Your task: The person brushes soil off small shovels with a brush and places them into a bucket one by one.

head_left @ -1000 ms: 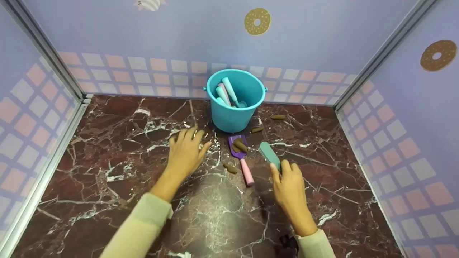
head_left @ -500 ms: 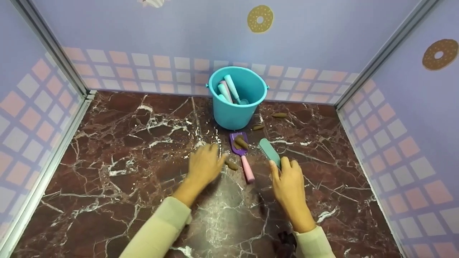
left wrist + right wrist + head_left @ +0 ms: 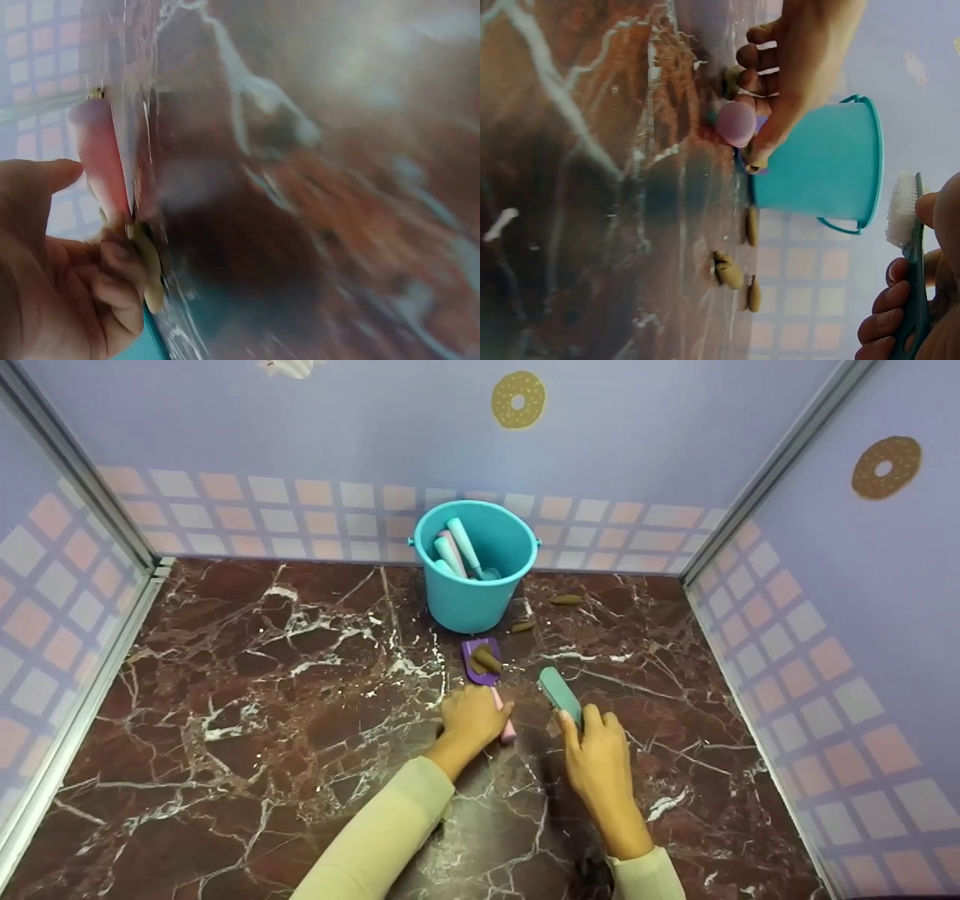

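Note:
My left hand (image 3: 472, 716) is at the pink handle of a purple toy shovel (image 3: 508, 733), thumb on one side and curled fingers on the other. Brown elongated lumps (image 3: 487, 660) lie on the shovel's blade. Another brown lump (image 3: 152, 270) shows against my left fingers in the left wrist view; the head view hides it under the hand. To the right, my right hand (image 3: 600, 754) grips a green brush (image 3: 561, 695) by its handle. White bristles show in the right wrist view.
Beyond the shovel stands a turquoise bucket (image 3: 469, 604) holding several light-blue and pink handles (image 3: 463, 547). Two more brown lumps, a nearer one (image 3: 523, 627) and a farther one (image 3: 567, 600), lie right of it. Tiled-pattern walls enclose the dark marbled floor (image 3: 262, 720).
My left hand has moved right and toward me, from bare floor left of the bucket to the shovel's handle, covering the nearest brown lump. My right hand keeps hold of the brush, almost in place.

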### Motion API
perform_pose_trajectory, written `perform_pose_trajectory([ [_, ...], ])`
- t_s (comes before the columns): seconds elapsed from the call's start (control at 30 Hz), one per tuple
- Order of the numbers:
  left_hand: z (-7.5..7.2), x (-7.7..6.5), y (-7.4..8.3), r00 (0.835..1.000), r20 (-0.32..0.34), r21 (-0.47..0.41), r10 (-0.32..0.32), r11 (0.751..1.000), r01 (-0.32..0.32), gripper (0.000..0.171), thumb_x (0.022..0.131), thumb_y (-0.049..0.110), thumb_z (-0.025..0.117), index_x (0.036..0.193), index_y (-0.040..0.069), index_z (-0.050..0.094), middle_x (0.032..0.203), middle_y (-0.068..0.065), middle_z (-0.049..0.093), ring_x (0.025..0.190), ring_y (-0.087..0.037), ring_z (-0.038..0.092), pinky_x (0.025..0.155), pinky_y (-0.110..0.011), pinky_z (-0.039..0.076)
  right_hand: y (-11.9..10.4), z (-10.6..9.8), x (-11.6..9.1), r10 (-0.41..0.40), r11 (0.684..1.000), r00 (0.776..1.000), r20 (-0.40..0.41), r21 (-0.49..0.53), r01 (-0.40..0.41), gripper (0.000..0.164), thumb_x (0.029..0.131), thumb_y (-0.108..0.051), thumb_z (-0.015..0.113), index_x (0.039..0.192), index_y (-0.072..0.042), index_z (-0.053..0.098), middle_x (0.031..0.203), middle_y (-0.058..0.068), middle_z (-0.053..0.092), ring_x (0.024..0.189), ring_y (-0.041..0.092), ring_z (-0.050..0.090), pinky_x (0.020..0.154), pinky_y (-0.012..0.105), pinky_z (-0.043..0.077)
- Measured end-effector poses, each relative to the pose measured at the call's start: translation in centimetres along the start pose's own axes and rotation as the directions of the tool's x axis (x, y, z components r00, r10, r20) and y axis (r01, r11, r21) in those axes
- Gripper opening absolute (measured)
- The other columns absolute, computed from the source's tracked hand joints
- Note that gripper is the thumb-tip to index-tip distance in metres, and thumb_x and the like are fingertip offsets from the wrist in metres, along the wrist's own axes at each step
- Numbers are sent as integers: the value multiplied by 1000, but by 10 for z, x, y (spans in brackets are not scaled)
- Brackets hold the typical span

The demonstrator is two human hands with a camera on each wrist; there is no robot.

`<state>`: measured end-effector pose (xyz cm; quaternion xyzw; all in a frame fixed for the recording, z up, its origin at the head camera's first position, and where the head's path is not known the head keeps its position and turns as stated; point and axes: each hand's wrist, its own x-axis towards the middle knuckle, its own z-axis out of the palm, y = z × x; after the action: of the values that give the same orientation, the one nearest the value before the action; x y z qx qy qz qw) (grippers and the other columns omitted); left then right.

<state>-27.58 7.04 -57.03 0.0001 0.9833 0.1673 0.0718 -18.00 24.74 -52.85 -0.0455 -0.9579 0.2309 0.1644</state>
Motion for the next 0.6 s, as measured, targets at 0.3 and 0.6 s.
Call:
perform_pose_trajectory([
  [0.3,2,16,19,994,47,143,-94,986,86,30,91,36,63,104,12,77,106,-6,75,94,-25,71,73,-42,55,5,5,-8,24,1000,999,31,11,-24,43,104,-48,50,99,-6,58,83,12,50,76,32,52,71,49,47],
  [0.6,-6,15,15,993,82,145,-87,987,74,34,86,34,69,109,10,75,112,-9,74,101,-29,70,75,-43,57,7,4,-7,27,1000,999,23,10,-27,42,104,-47,52,96,-6,56,82,12,49,75,33,52,69,50,47],
])
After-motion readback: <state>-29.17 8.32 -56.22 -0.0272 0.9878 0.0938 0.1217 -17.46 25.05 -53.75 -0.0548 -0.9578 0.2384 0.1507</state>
